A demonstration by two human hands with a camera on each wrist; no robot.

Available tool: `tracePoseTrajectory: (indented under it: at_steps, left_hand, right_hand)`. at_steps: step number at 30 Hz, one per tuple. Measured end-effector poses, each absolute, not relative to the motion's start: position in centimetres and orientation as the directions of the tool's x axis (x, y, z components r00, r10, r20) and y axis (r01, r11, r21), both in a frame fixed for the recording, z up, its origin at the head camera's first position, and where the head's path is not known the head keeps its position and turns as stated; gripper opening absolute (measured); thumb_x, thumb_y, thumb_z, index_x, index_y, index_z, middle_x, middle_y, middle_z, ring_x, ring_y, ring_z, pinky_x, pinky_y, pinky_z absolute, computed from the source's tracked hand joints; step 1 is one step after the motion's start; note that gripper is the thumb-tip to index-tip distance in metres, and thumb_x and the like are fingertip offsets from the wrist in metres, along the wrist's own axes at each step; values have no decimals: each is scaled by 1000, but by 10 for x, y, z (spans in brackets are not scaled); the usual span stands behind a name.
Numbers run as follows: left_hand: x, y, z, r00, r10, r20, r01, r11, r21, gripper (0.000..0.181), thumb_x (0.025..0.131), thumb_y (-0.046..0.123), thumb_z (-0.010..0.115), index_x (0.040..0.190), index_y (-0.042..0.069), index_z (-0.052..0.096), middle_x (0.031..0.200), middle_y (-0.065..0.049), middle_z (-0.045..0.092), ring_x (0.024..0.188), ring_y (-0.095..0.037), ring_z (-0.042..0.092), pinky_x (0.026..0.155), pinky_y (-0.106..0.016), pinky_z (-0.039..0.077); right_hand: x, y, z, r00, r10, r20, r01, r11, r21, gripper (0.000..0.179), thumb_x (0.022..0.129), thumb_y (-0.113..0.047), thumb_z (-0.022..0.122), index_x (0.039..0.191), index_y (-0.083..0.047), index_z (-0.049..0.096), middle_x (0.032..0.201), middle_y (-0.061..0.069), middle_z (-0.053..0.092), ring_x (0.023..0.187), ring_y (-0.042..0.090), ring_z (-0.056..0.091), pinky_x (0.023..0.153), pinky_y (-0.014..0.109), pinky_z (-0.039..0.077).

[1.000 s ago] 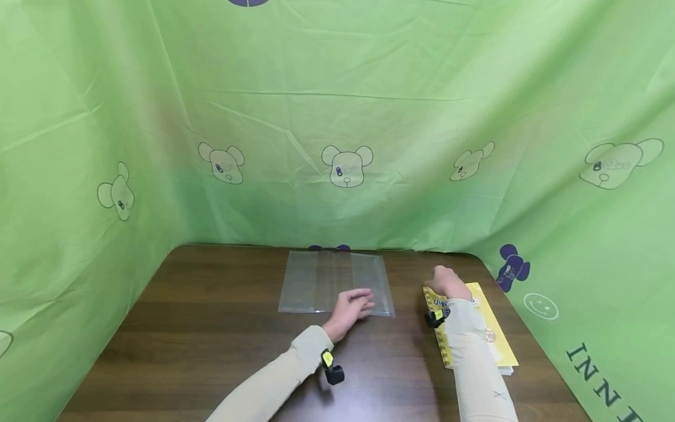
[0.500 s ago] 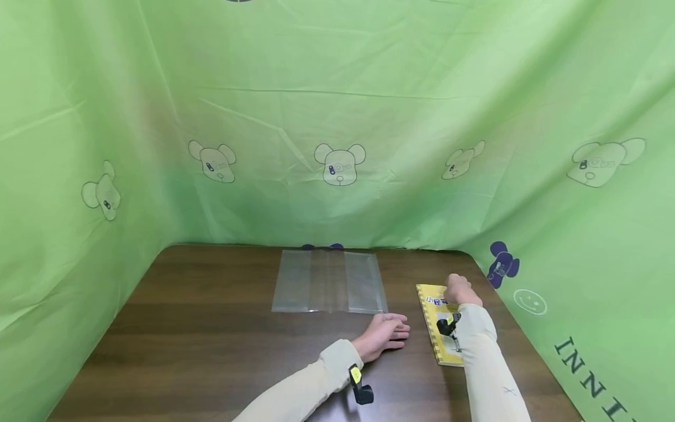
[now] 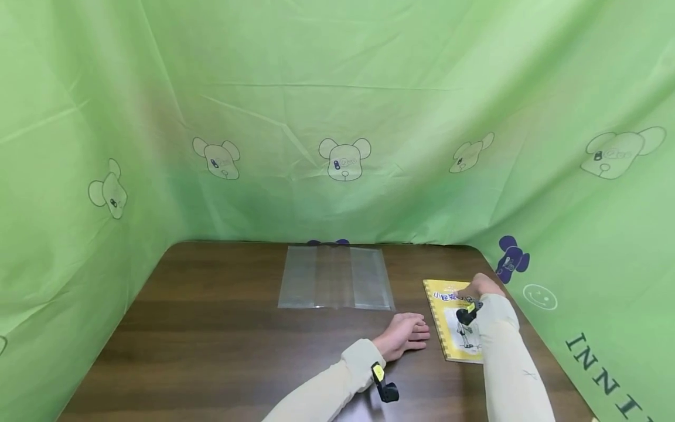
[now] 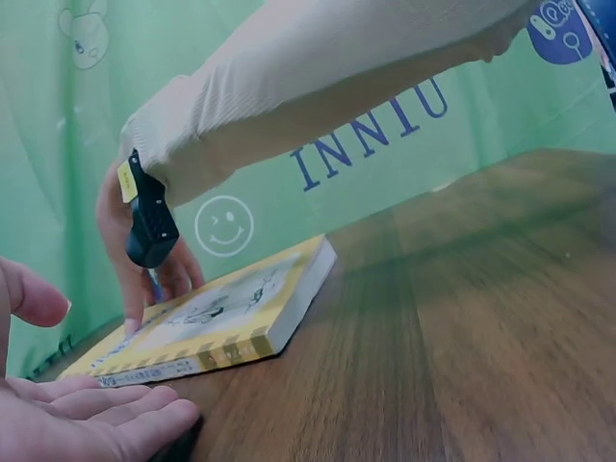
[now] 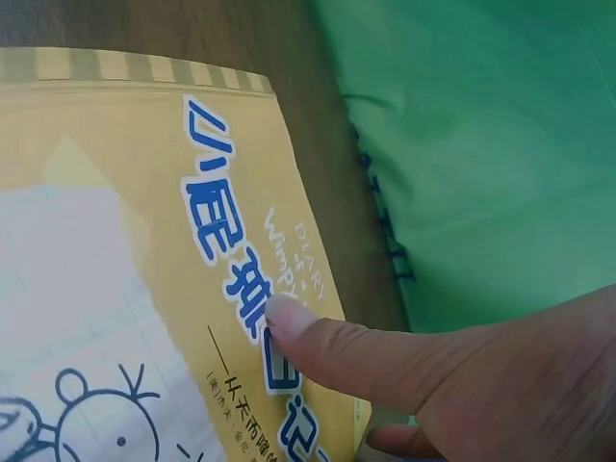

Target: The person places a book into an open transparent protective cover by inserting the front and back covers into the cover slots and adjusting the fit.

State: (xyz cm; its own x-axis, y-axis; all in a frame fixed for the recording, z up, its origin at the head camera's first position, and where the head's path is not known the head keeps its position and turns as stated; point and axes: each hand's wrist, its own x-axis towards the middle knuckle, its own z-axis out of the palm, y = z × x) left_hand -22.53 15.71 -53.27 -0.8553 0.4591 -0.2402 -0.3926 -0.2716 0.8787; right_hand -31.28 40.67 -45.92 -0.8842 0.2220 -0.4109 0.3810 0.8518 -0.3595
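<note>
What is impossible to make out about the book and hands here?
Head view: right part of the yellow rectangular book, hidden by the bare right hand and cream cloth sleeve.
Right wrist view: the cover's line drawing, partly cut off by picture edges.
Left wrist view: spine lettering, too small; bare left hand, partly cut off by edges.

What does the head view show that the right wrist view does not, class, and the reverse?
Only the head view shows the person's left hand and the clear, rectangular plastic sheet.

Only the right wrist view makes readable the small white lettering, "DIARY of a Wimpy", on the cover.

Both show the right hand at the yellow, rectangular paper book, the dark brown wooden table and the green fabric curtain.
</note>
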Motion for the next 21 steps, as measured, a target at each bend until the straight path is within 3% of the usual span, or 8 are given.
tracePoseTrajectory:
  at_steps: [5,13,17,21]
  left_hand:
    - [-224,166,-530,-857,447,-257,-412,-293,863,39,95,7,51,128,-13,54,117,-34,66,113,-45,67,95,-56,57]
    - [-220,182,-530,-873,370,-318,-439,-311,843,19,88,8,55,100,-5,62,100,-26,74,98,-36,74,85,-49,62]
    - [-218,186,-528,-885,331,-327,-431,-317,845,18,87,5,55,100,-5,64,97,-23,74,92,-29,74,82,-44,63]
    - [-213,189,-526,-902,300,-312,-398,-293,869,24,83,-1,55,103,-6,66,93,-14,72,85,-19,69,77,-35,62]
  right_hand:
    - [-314,410,-461,-848,264,-459,445,826,-345,69,89,-35,78,120,21,54,112,35,60,99,41,61,90,55,55]
    - [-314,420,-467,-824,281,-492,446,858,-257,98,89,-56,71,131,27,41,125,44,52,111,51,58,97,57,52]
    - [-313,420,-468,-822,294,-489,462,845,-270,103,87,-61,72,131,27,40,124,42,53,108,47,60,95,54,54]
    - [-312,418,-468,-836,275,-475,443,849,-287,101,87,-57,73,130,29,39,124,44,51,109,49,59,95,55,53]
